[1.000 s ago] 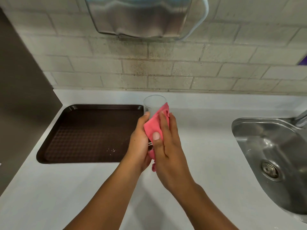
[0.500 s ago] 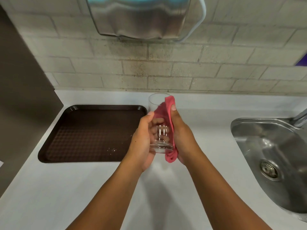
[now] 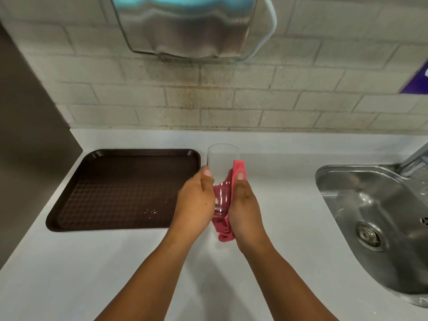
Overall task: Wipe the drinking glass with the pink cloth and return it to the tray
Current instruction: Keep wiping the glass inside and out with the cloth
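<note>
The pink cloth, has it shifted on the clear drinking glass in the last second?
Yes. The pink cloth went from the glass's near face to its right side, away from the brown tray.

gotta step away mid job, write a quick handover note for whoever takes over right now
Left hand: holds the drinking glass upright above the counter.
Right hand: presses the pink cloth against the glass's right side.
Tray: on the counter to the left, nothing standing on it.
Done: glass picked up, wiping under way.
Left: finish wiping, set the glass on the tray.
</note>
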The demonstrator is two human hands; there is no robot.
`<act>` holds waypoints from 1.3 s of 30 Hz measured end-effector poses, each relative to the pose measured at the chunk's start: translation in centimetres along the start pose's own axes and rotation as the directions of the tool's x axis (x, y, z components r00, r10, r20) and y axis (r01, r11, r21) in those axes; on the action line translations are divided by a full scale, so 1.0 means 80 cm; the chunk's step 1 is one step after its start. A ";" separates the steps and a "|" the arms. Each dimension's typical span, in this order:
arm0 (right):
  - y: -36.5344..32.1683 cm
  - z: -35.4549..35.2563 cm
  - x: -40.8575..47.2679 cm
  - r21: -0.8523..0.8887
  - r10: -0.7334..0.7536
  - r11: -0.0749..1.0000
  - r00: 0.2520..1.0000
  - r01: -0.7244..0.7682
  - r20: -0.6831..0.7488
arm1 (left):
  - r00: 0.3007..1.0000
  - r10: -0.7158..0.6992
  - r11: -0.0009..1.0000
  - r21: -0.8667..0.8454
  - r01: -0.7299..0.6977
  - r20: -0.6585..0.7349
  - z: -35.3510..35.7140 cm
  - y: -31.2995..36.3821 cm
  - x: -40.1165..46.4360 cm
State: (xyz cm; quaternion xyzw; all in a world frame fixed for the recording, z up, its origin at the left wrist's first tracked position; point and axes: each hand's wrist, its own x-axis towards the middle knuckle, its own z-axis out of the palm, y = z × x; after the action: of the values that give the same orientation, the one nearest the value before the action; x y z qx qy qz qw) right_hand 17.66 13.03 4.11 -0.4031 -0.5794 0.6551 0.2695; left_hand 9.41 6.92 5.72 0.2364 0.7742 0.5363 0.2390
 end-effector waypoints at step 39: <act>-0.045 -0.002 -0.004 -0.389 -0.351 0.842 0.927 0.374 0.132 | 0.938 -0.158 0.802 -0.514 0.304 0.308 -0.007 0.007 -0.011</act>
State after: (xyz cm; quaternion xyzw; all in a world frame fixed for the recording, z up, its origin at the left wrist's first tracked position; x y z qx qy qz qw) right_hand 17.51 13.53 7.70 -0.3151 -0.7759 0.4678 0.2825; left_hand 9.82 6.11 6.57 0.1256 0.5720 0.6697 0.4568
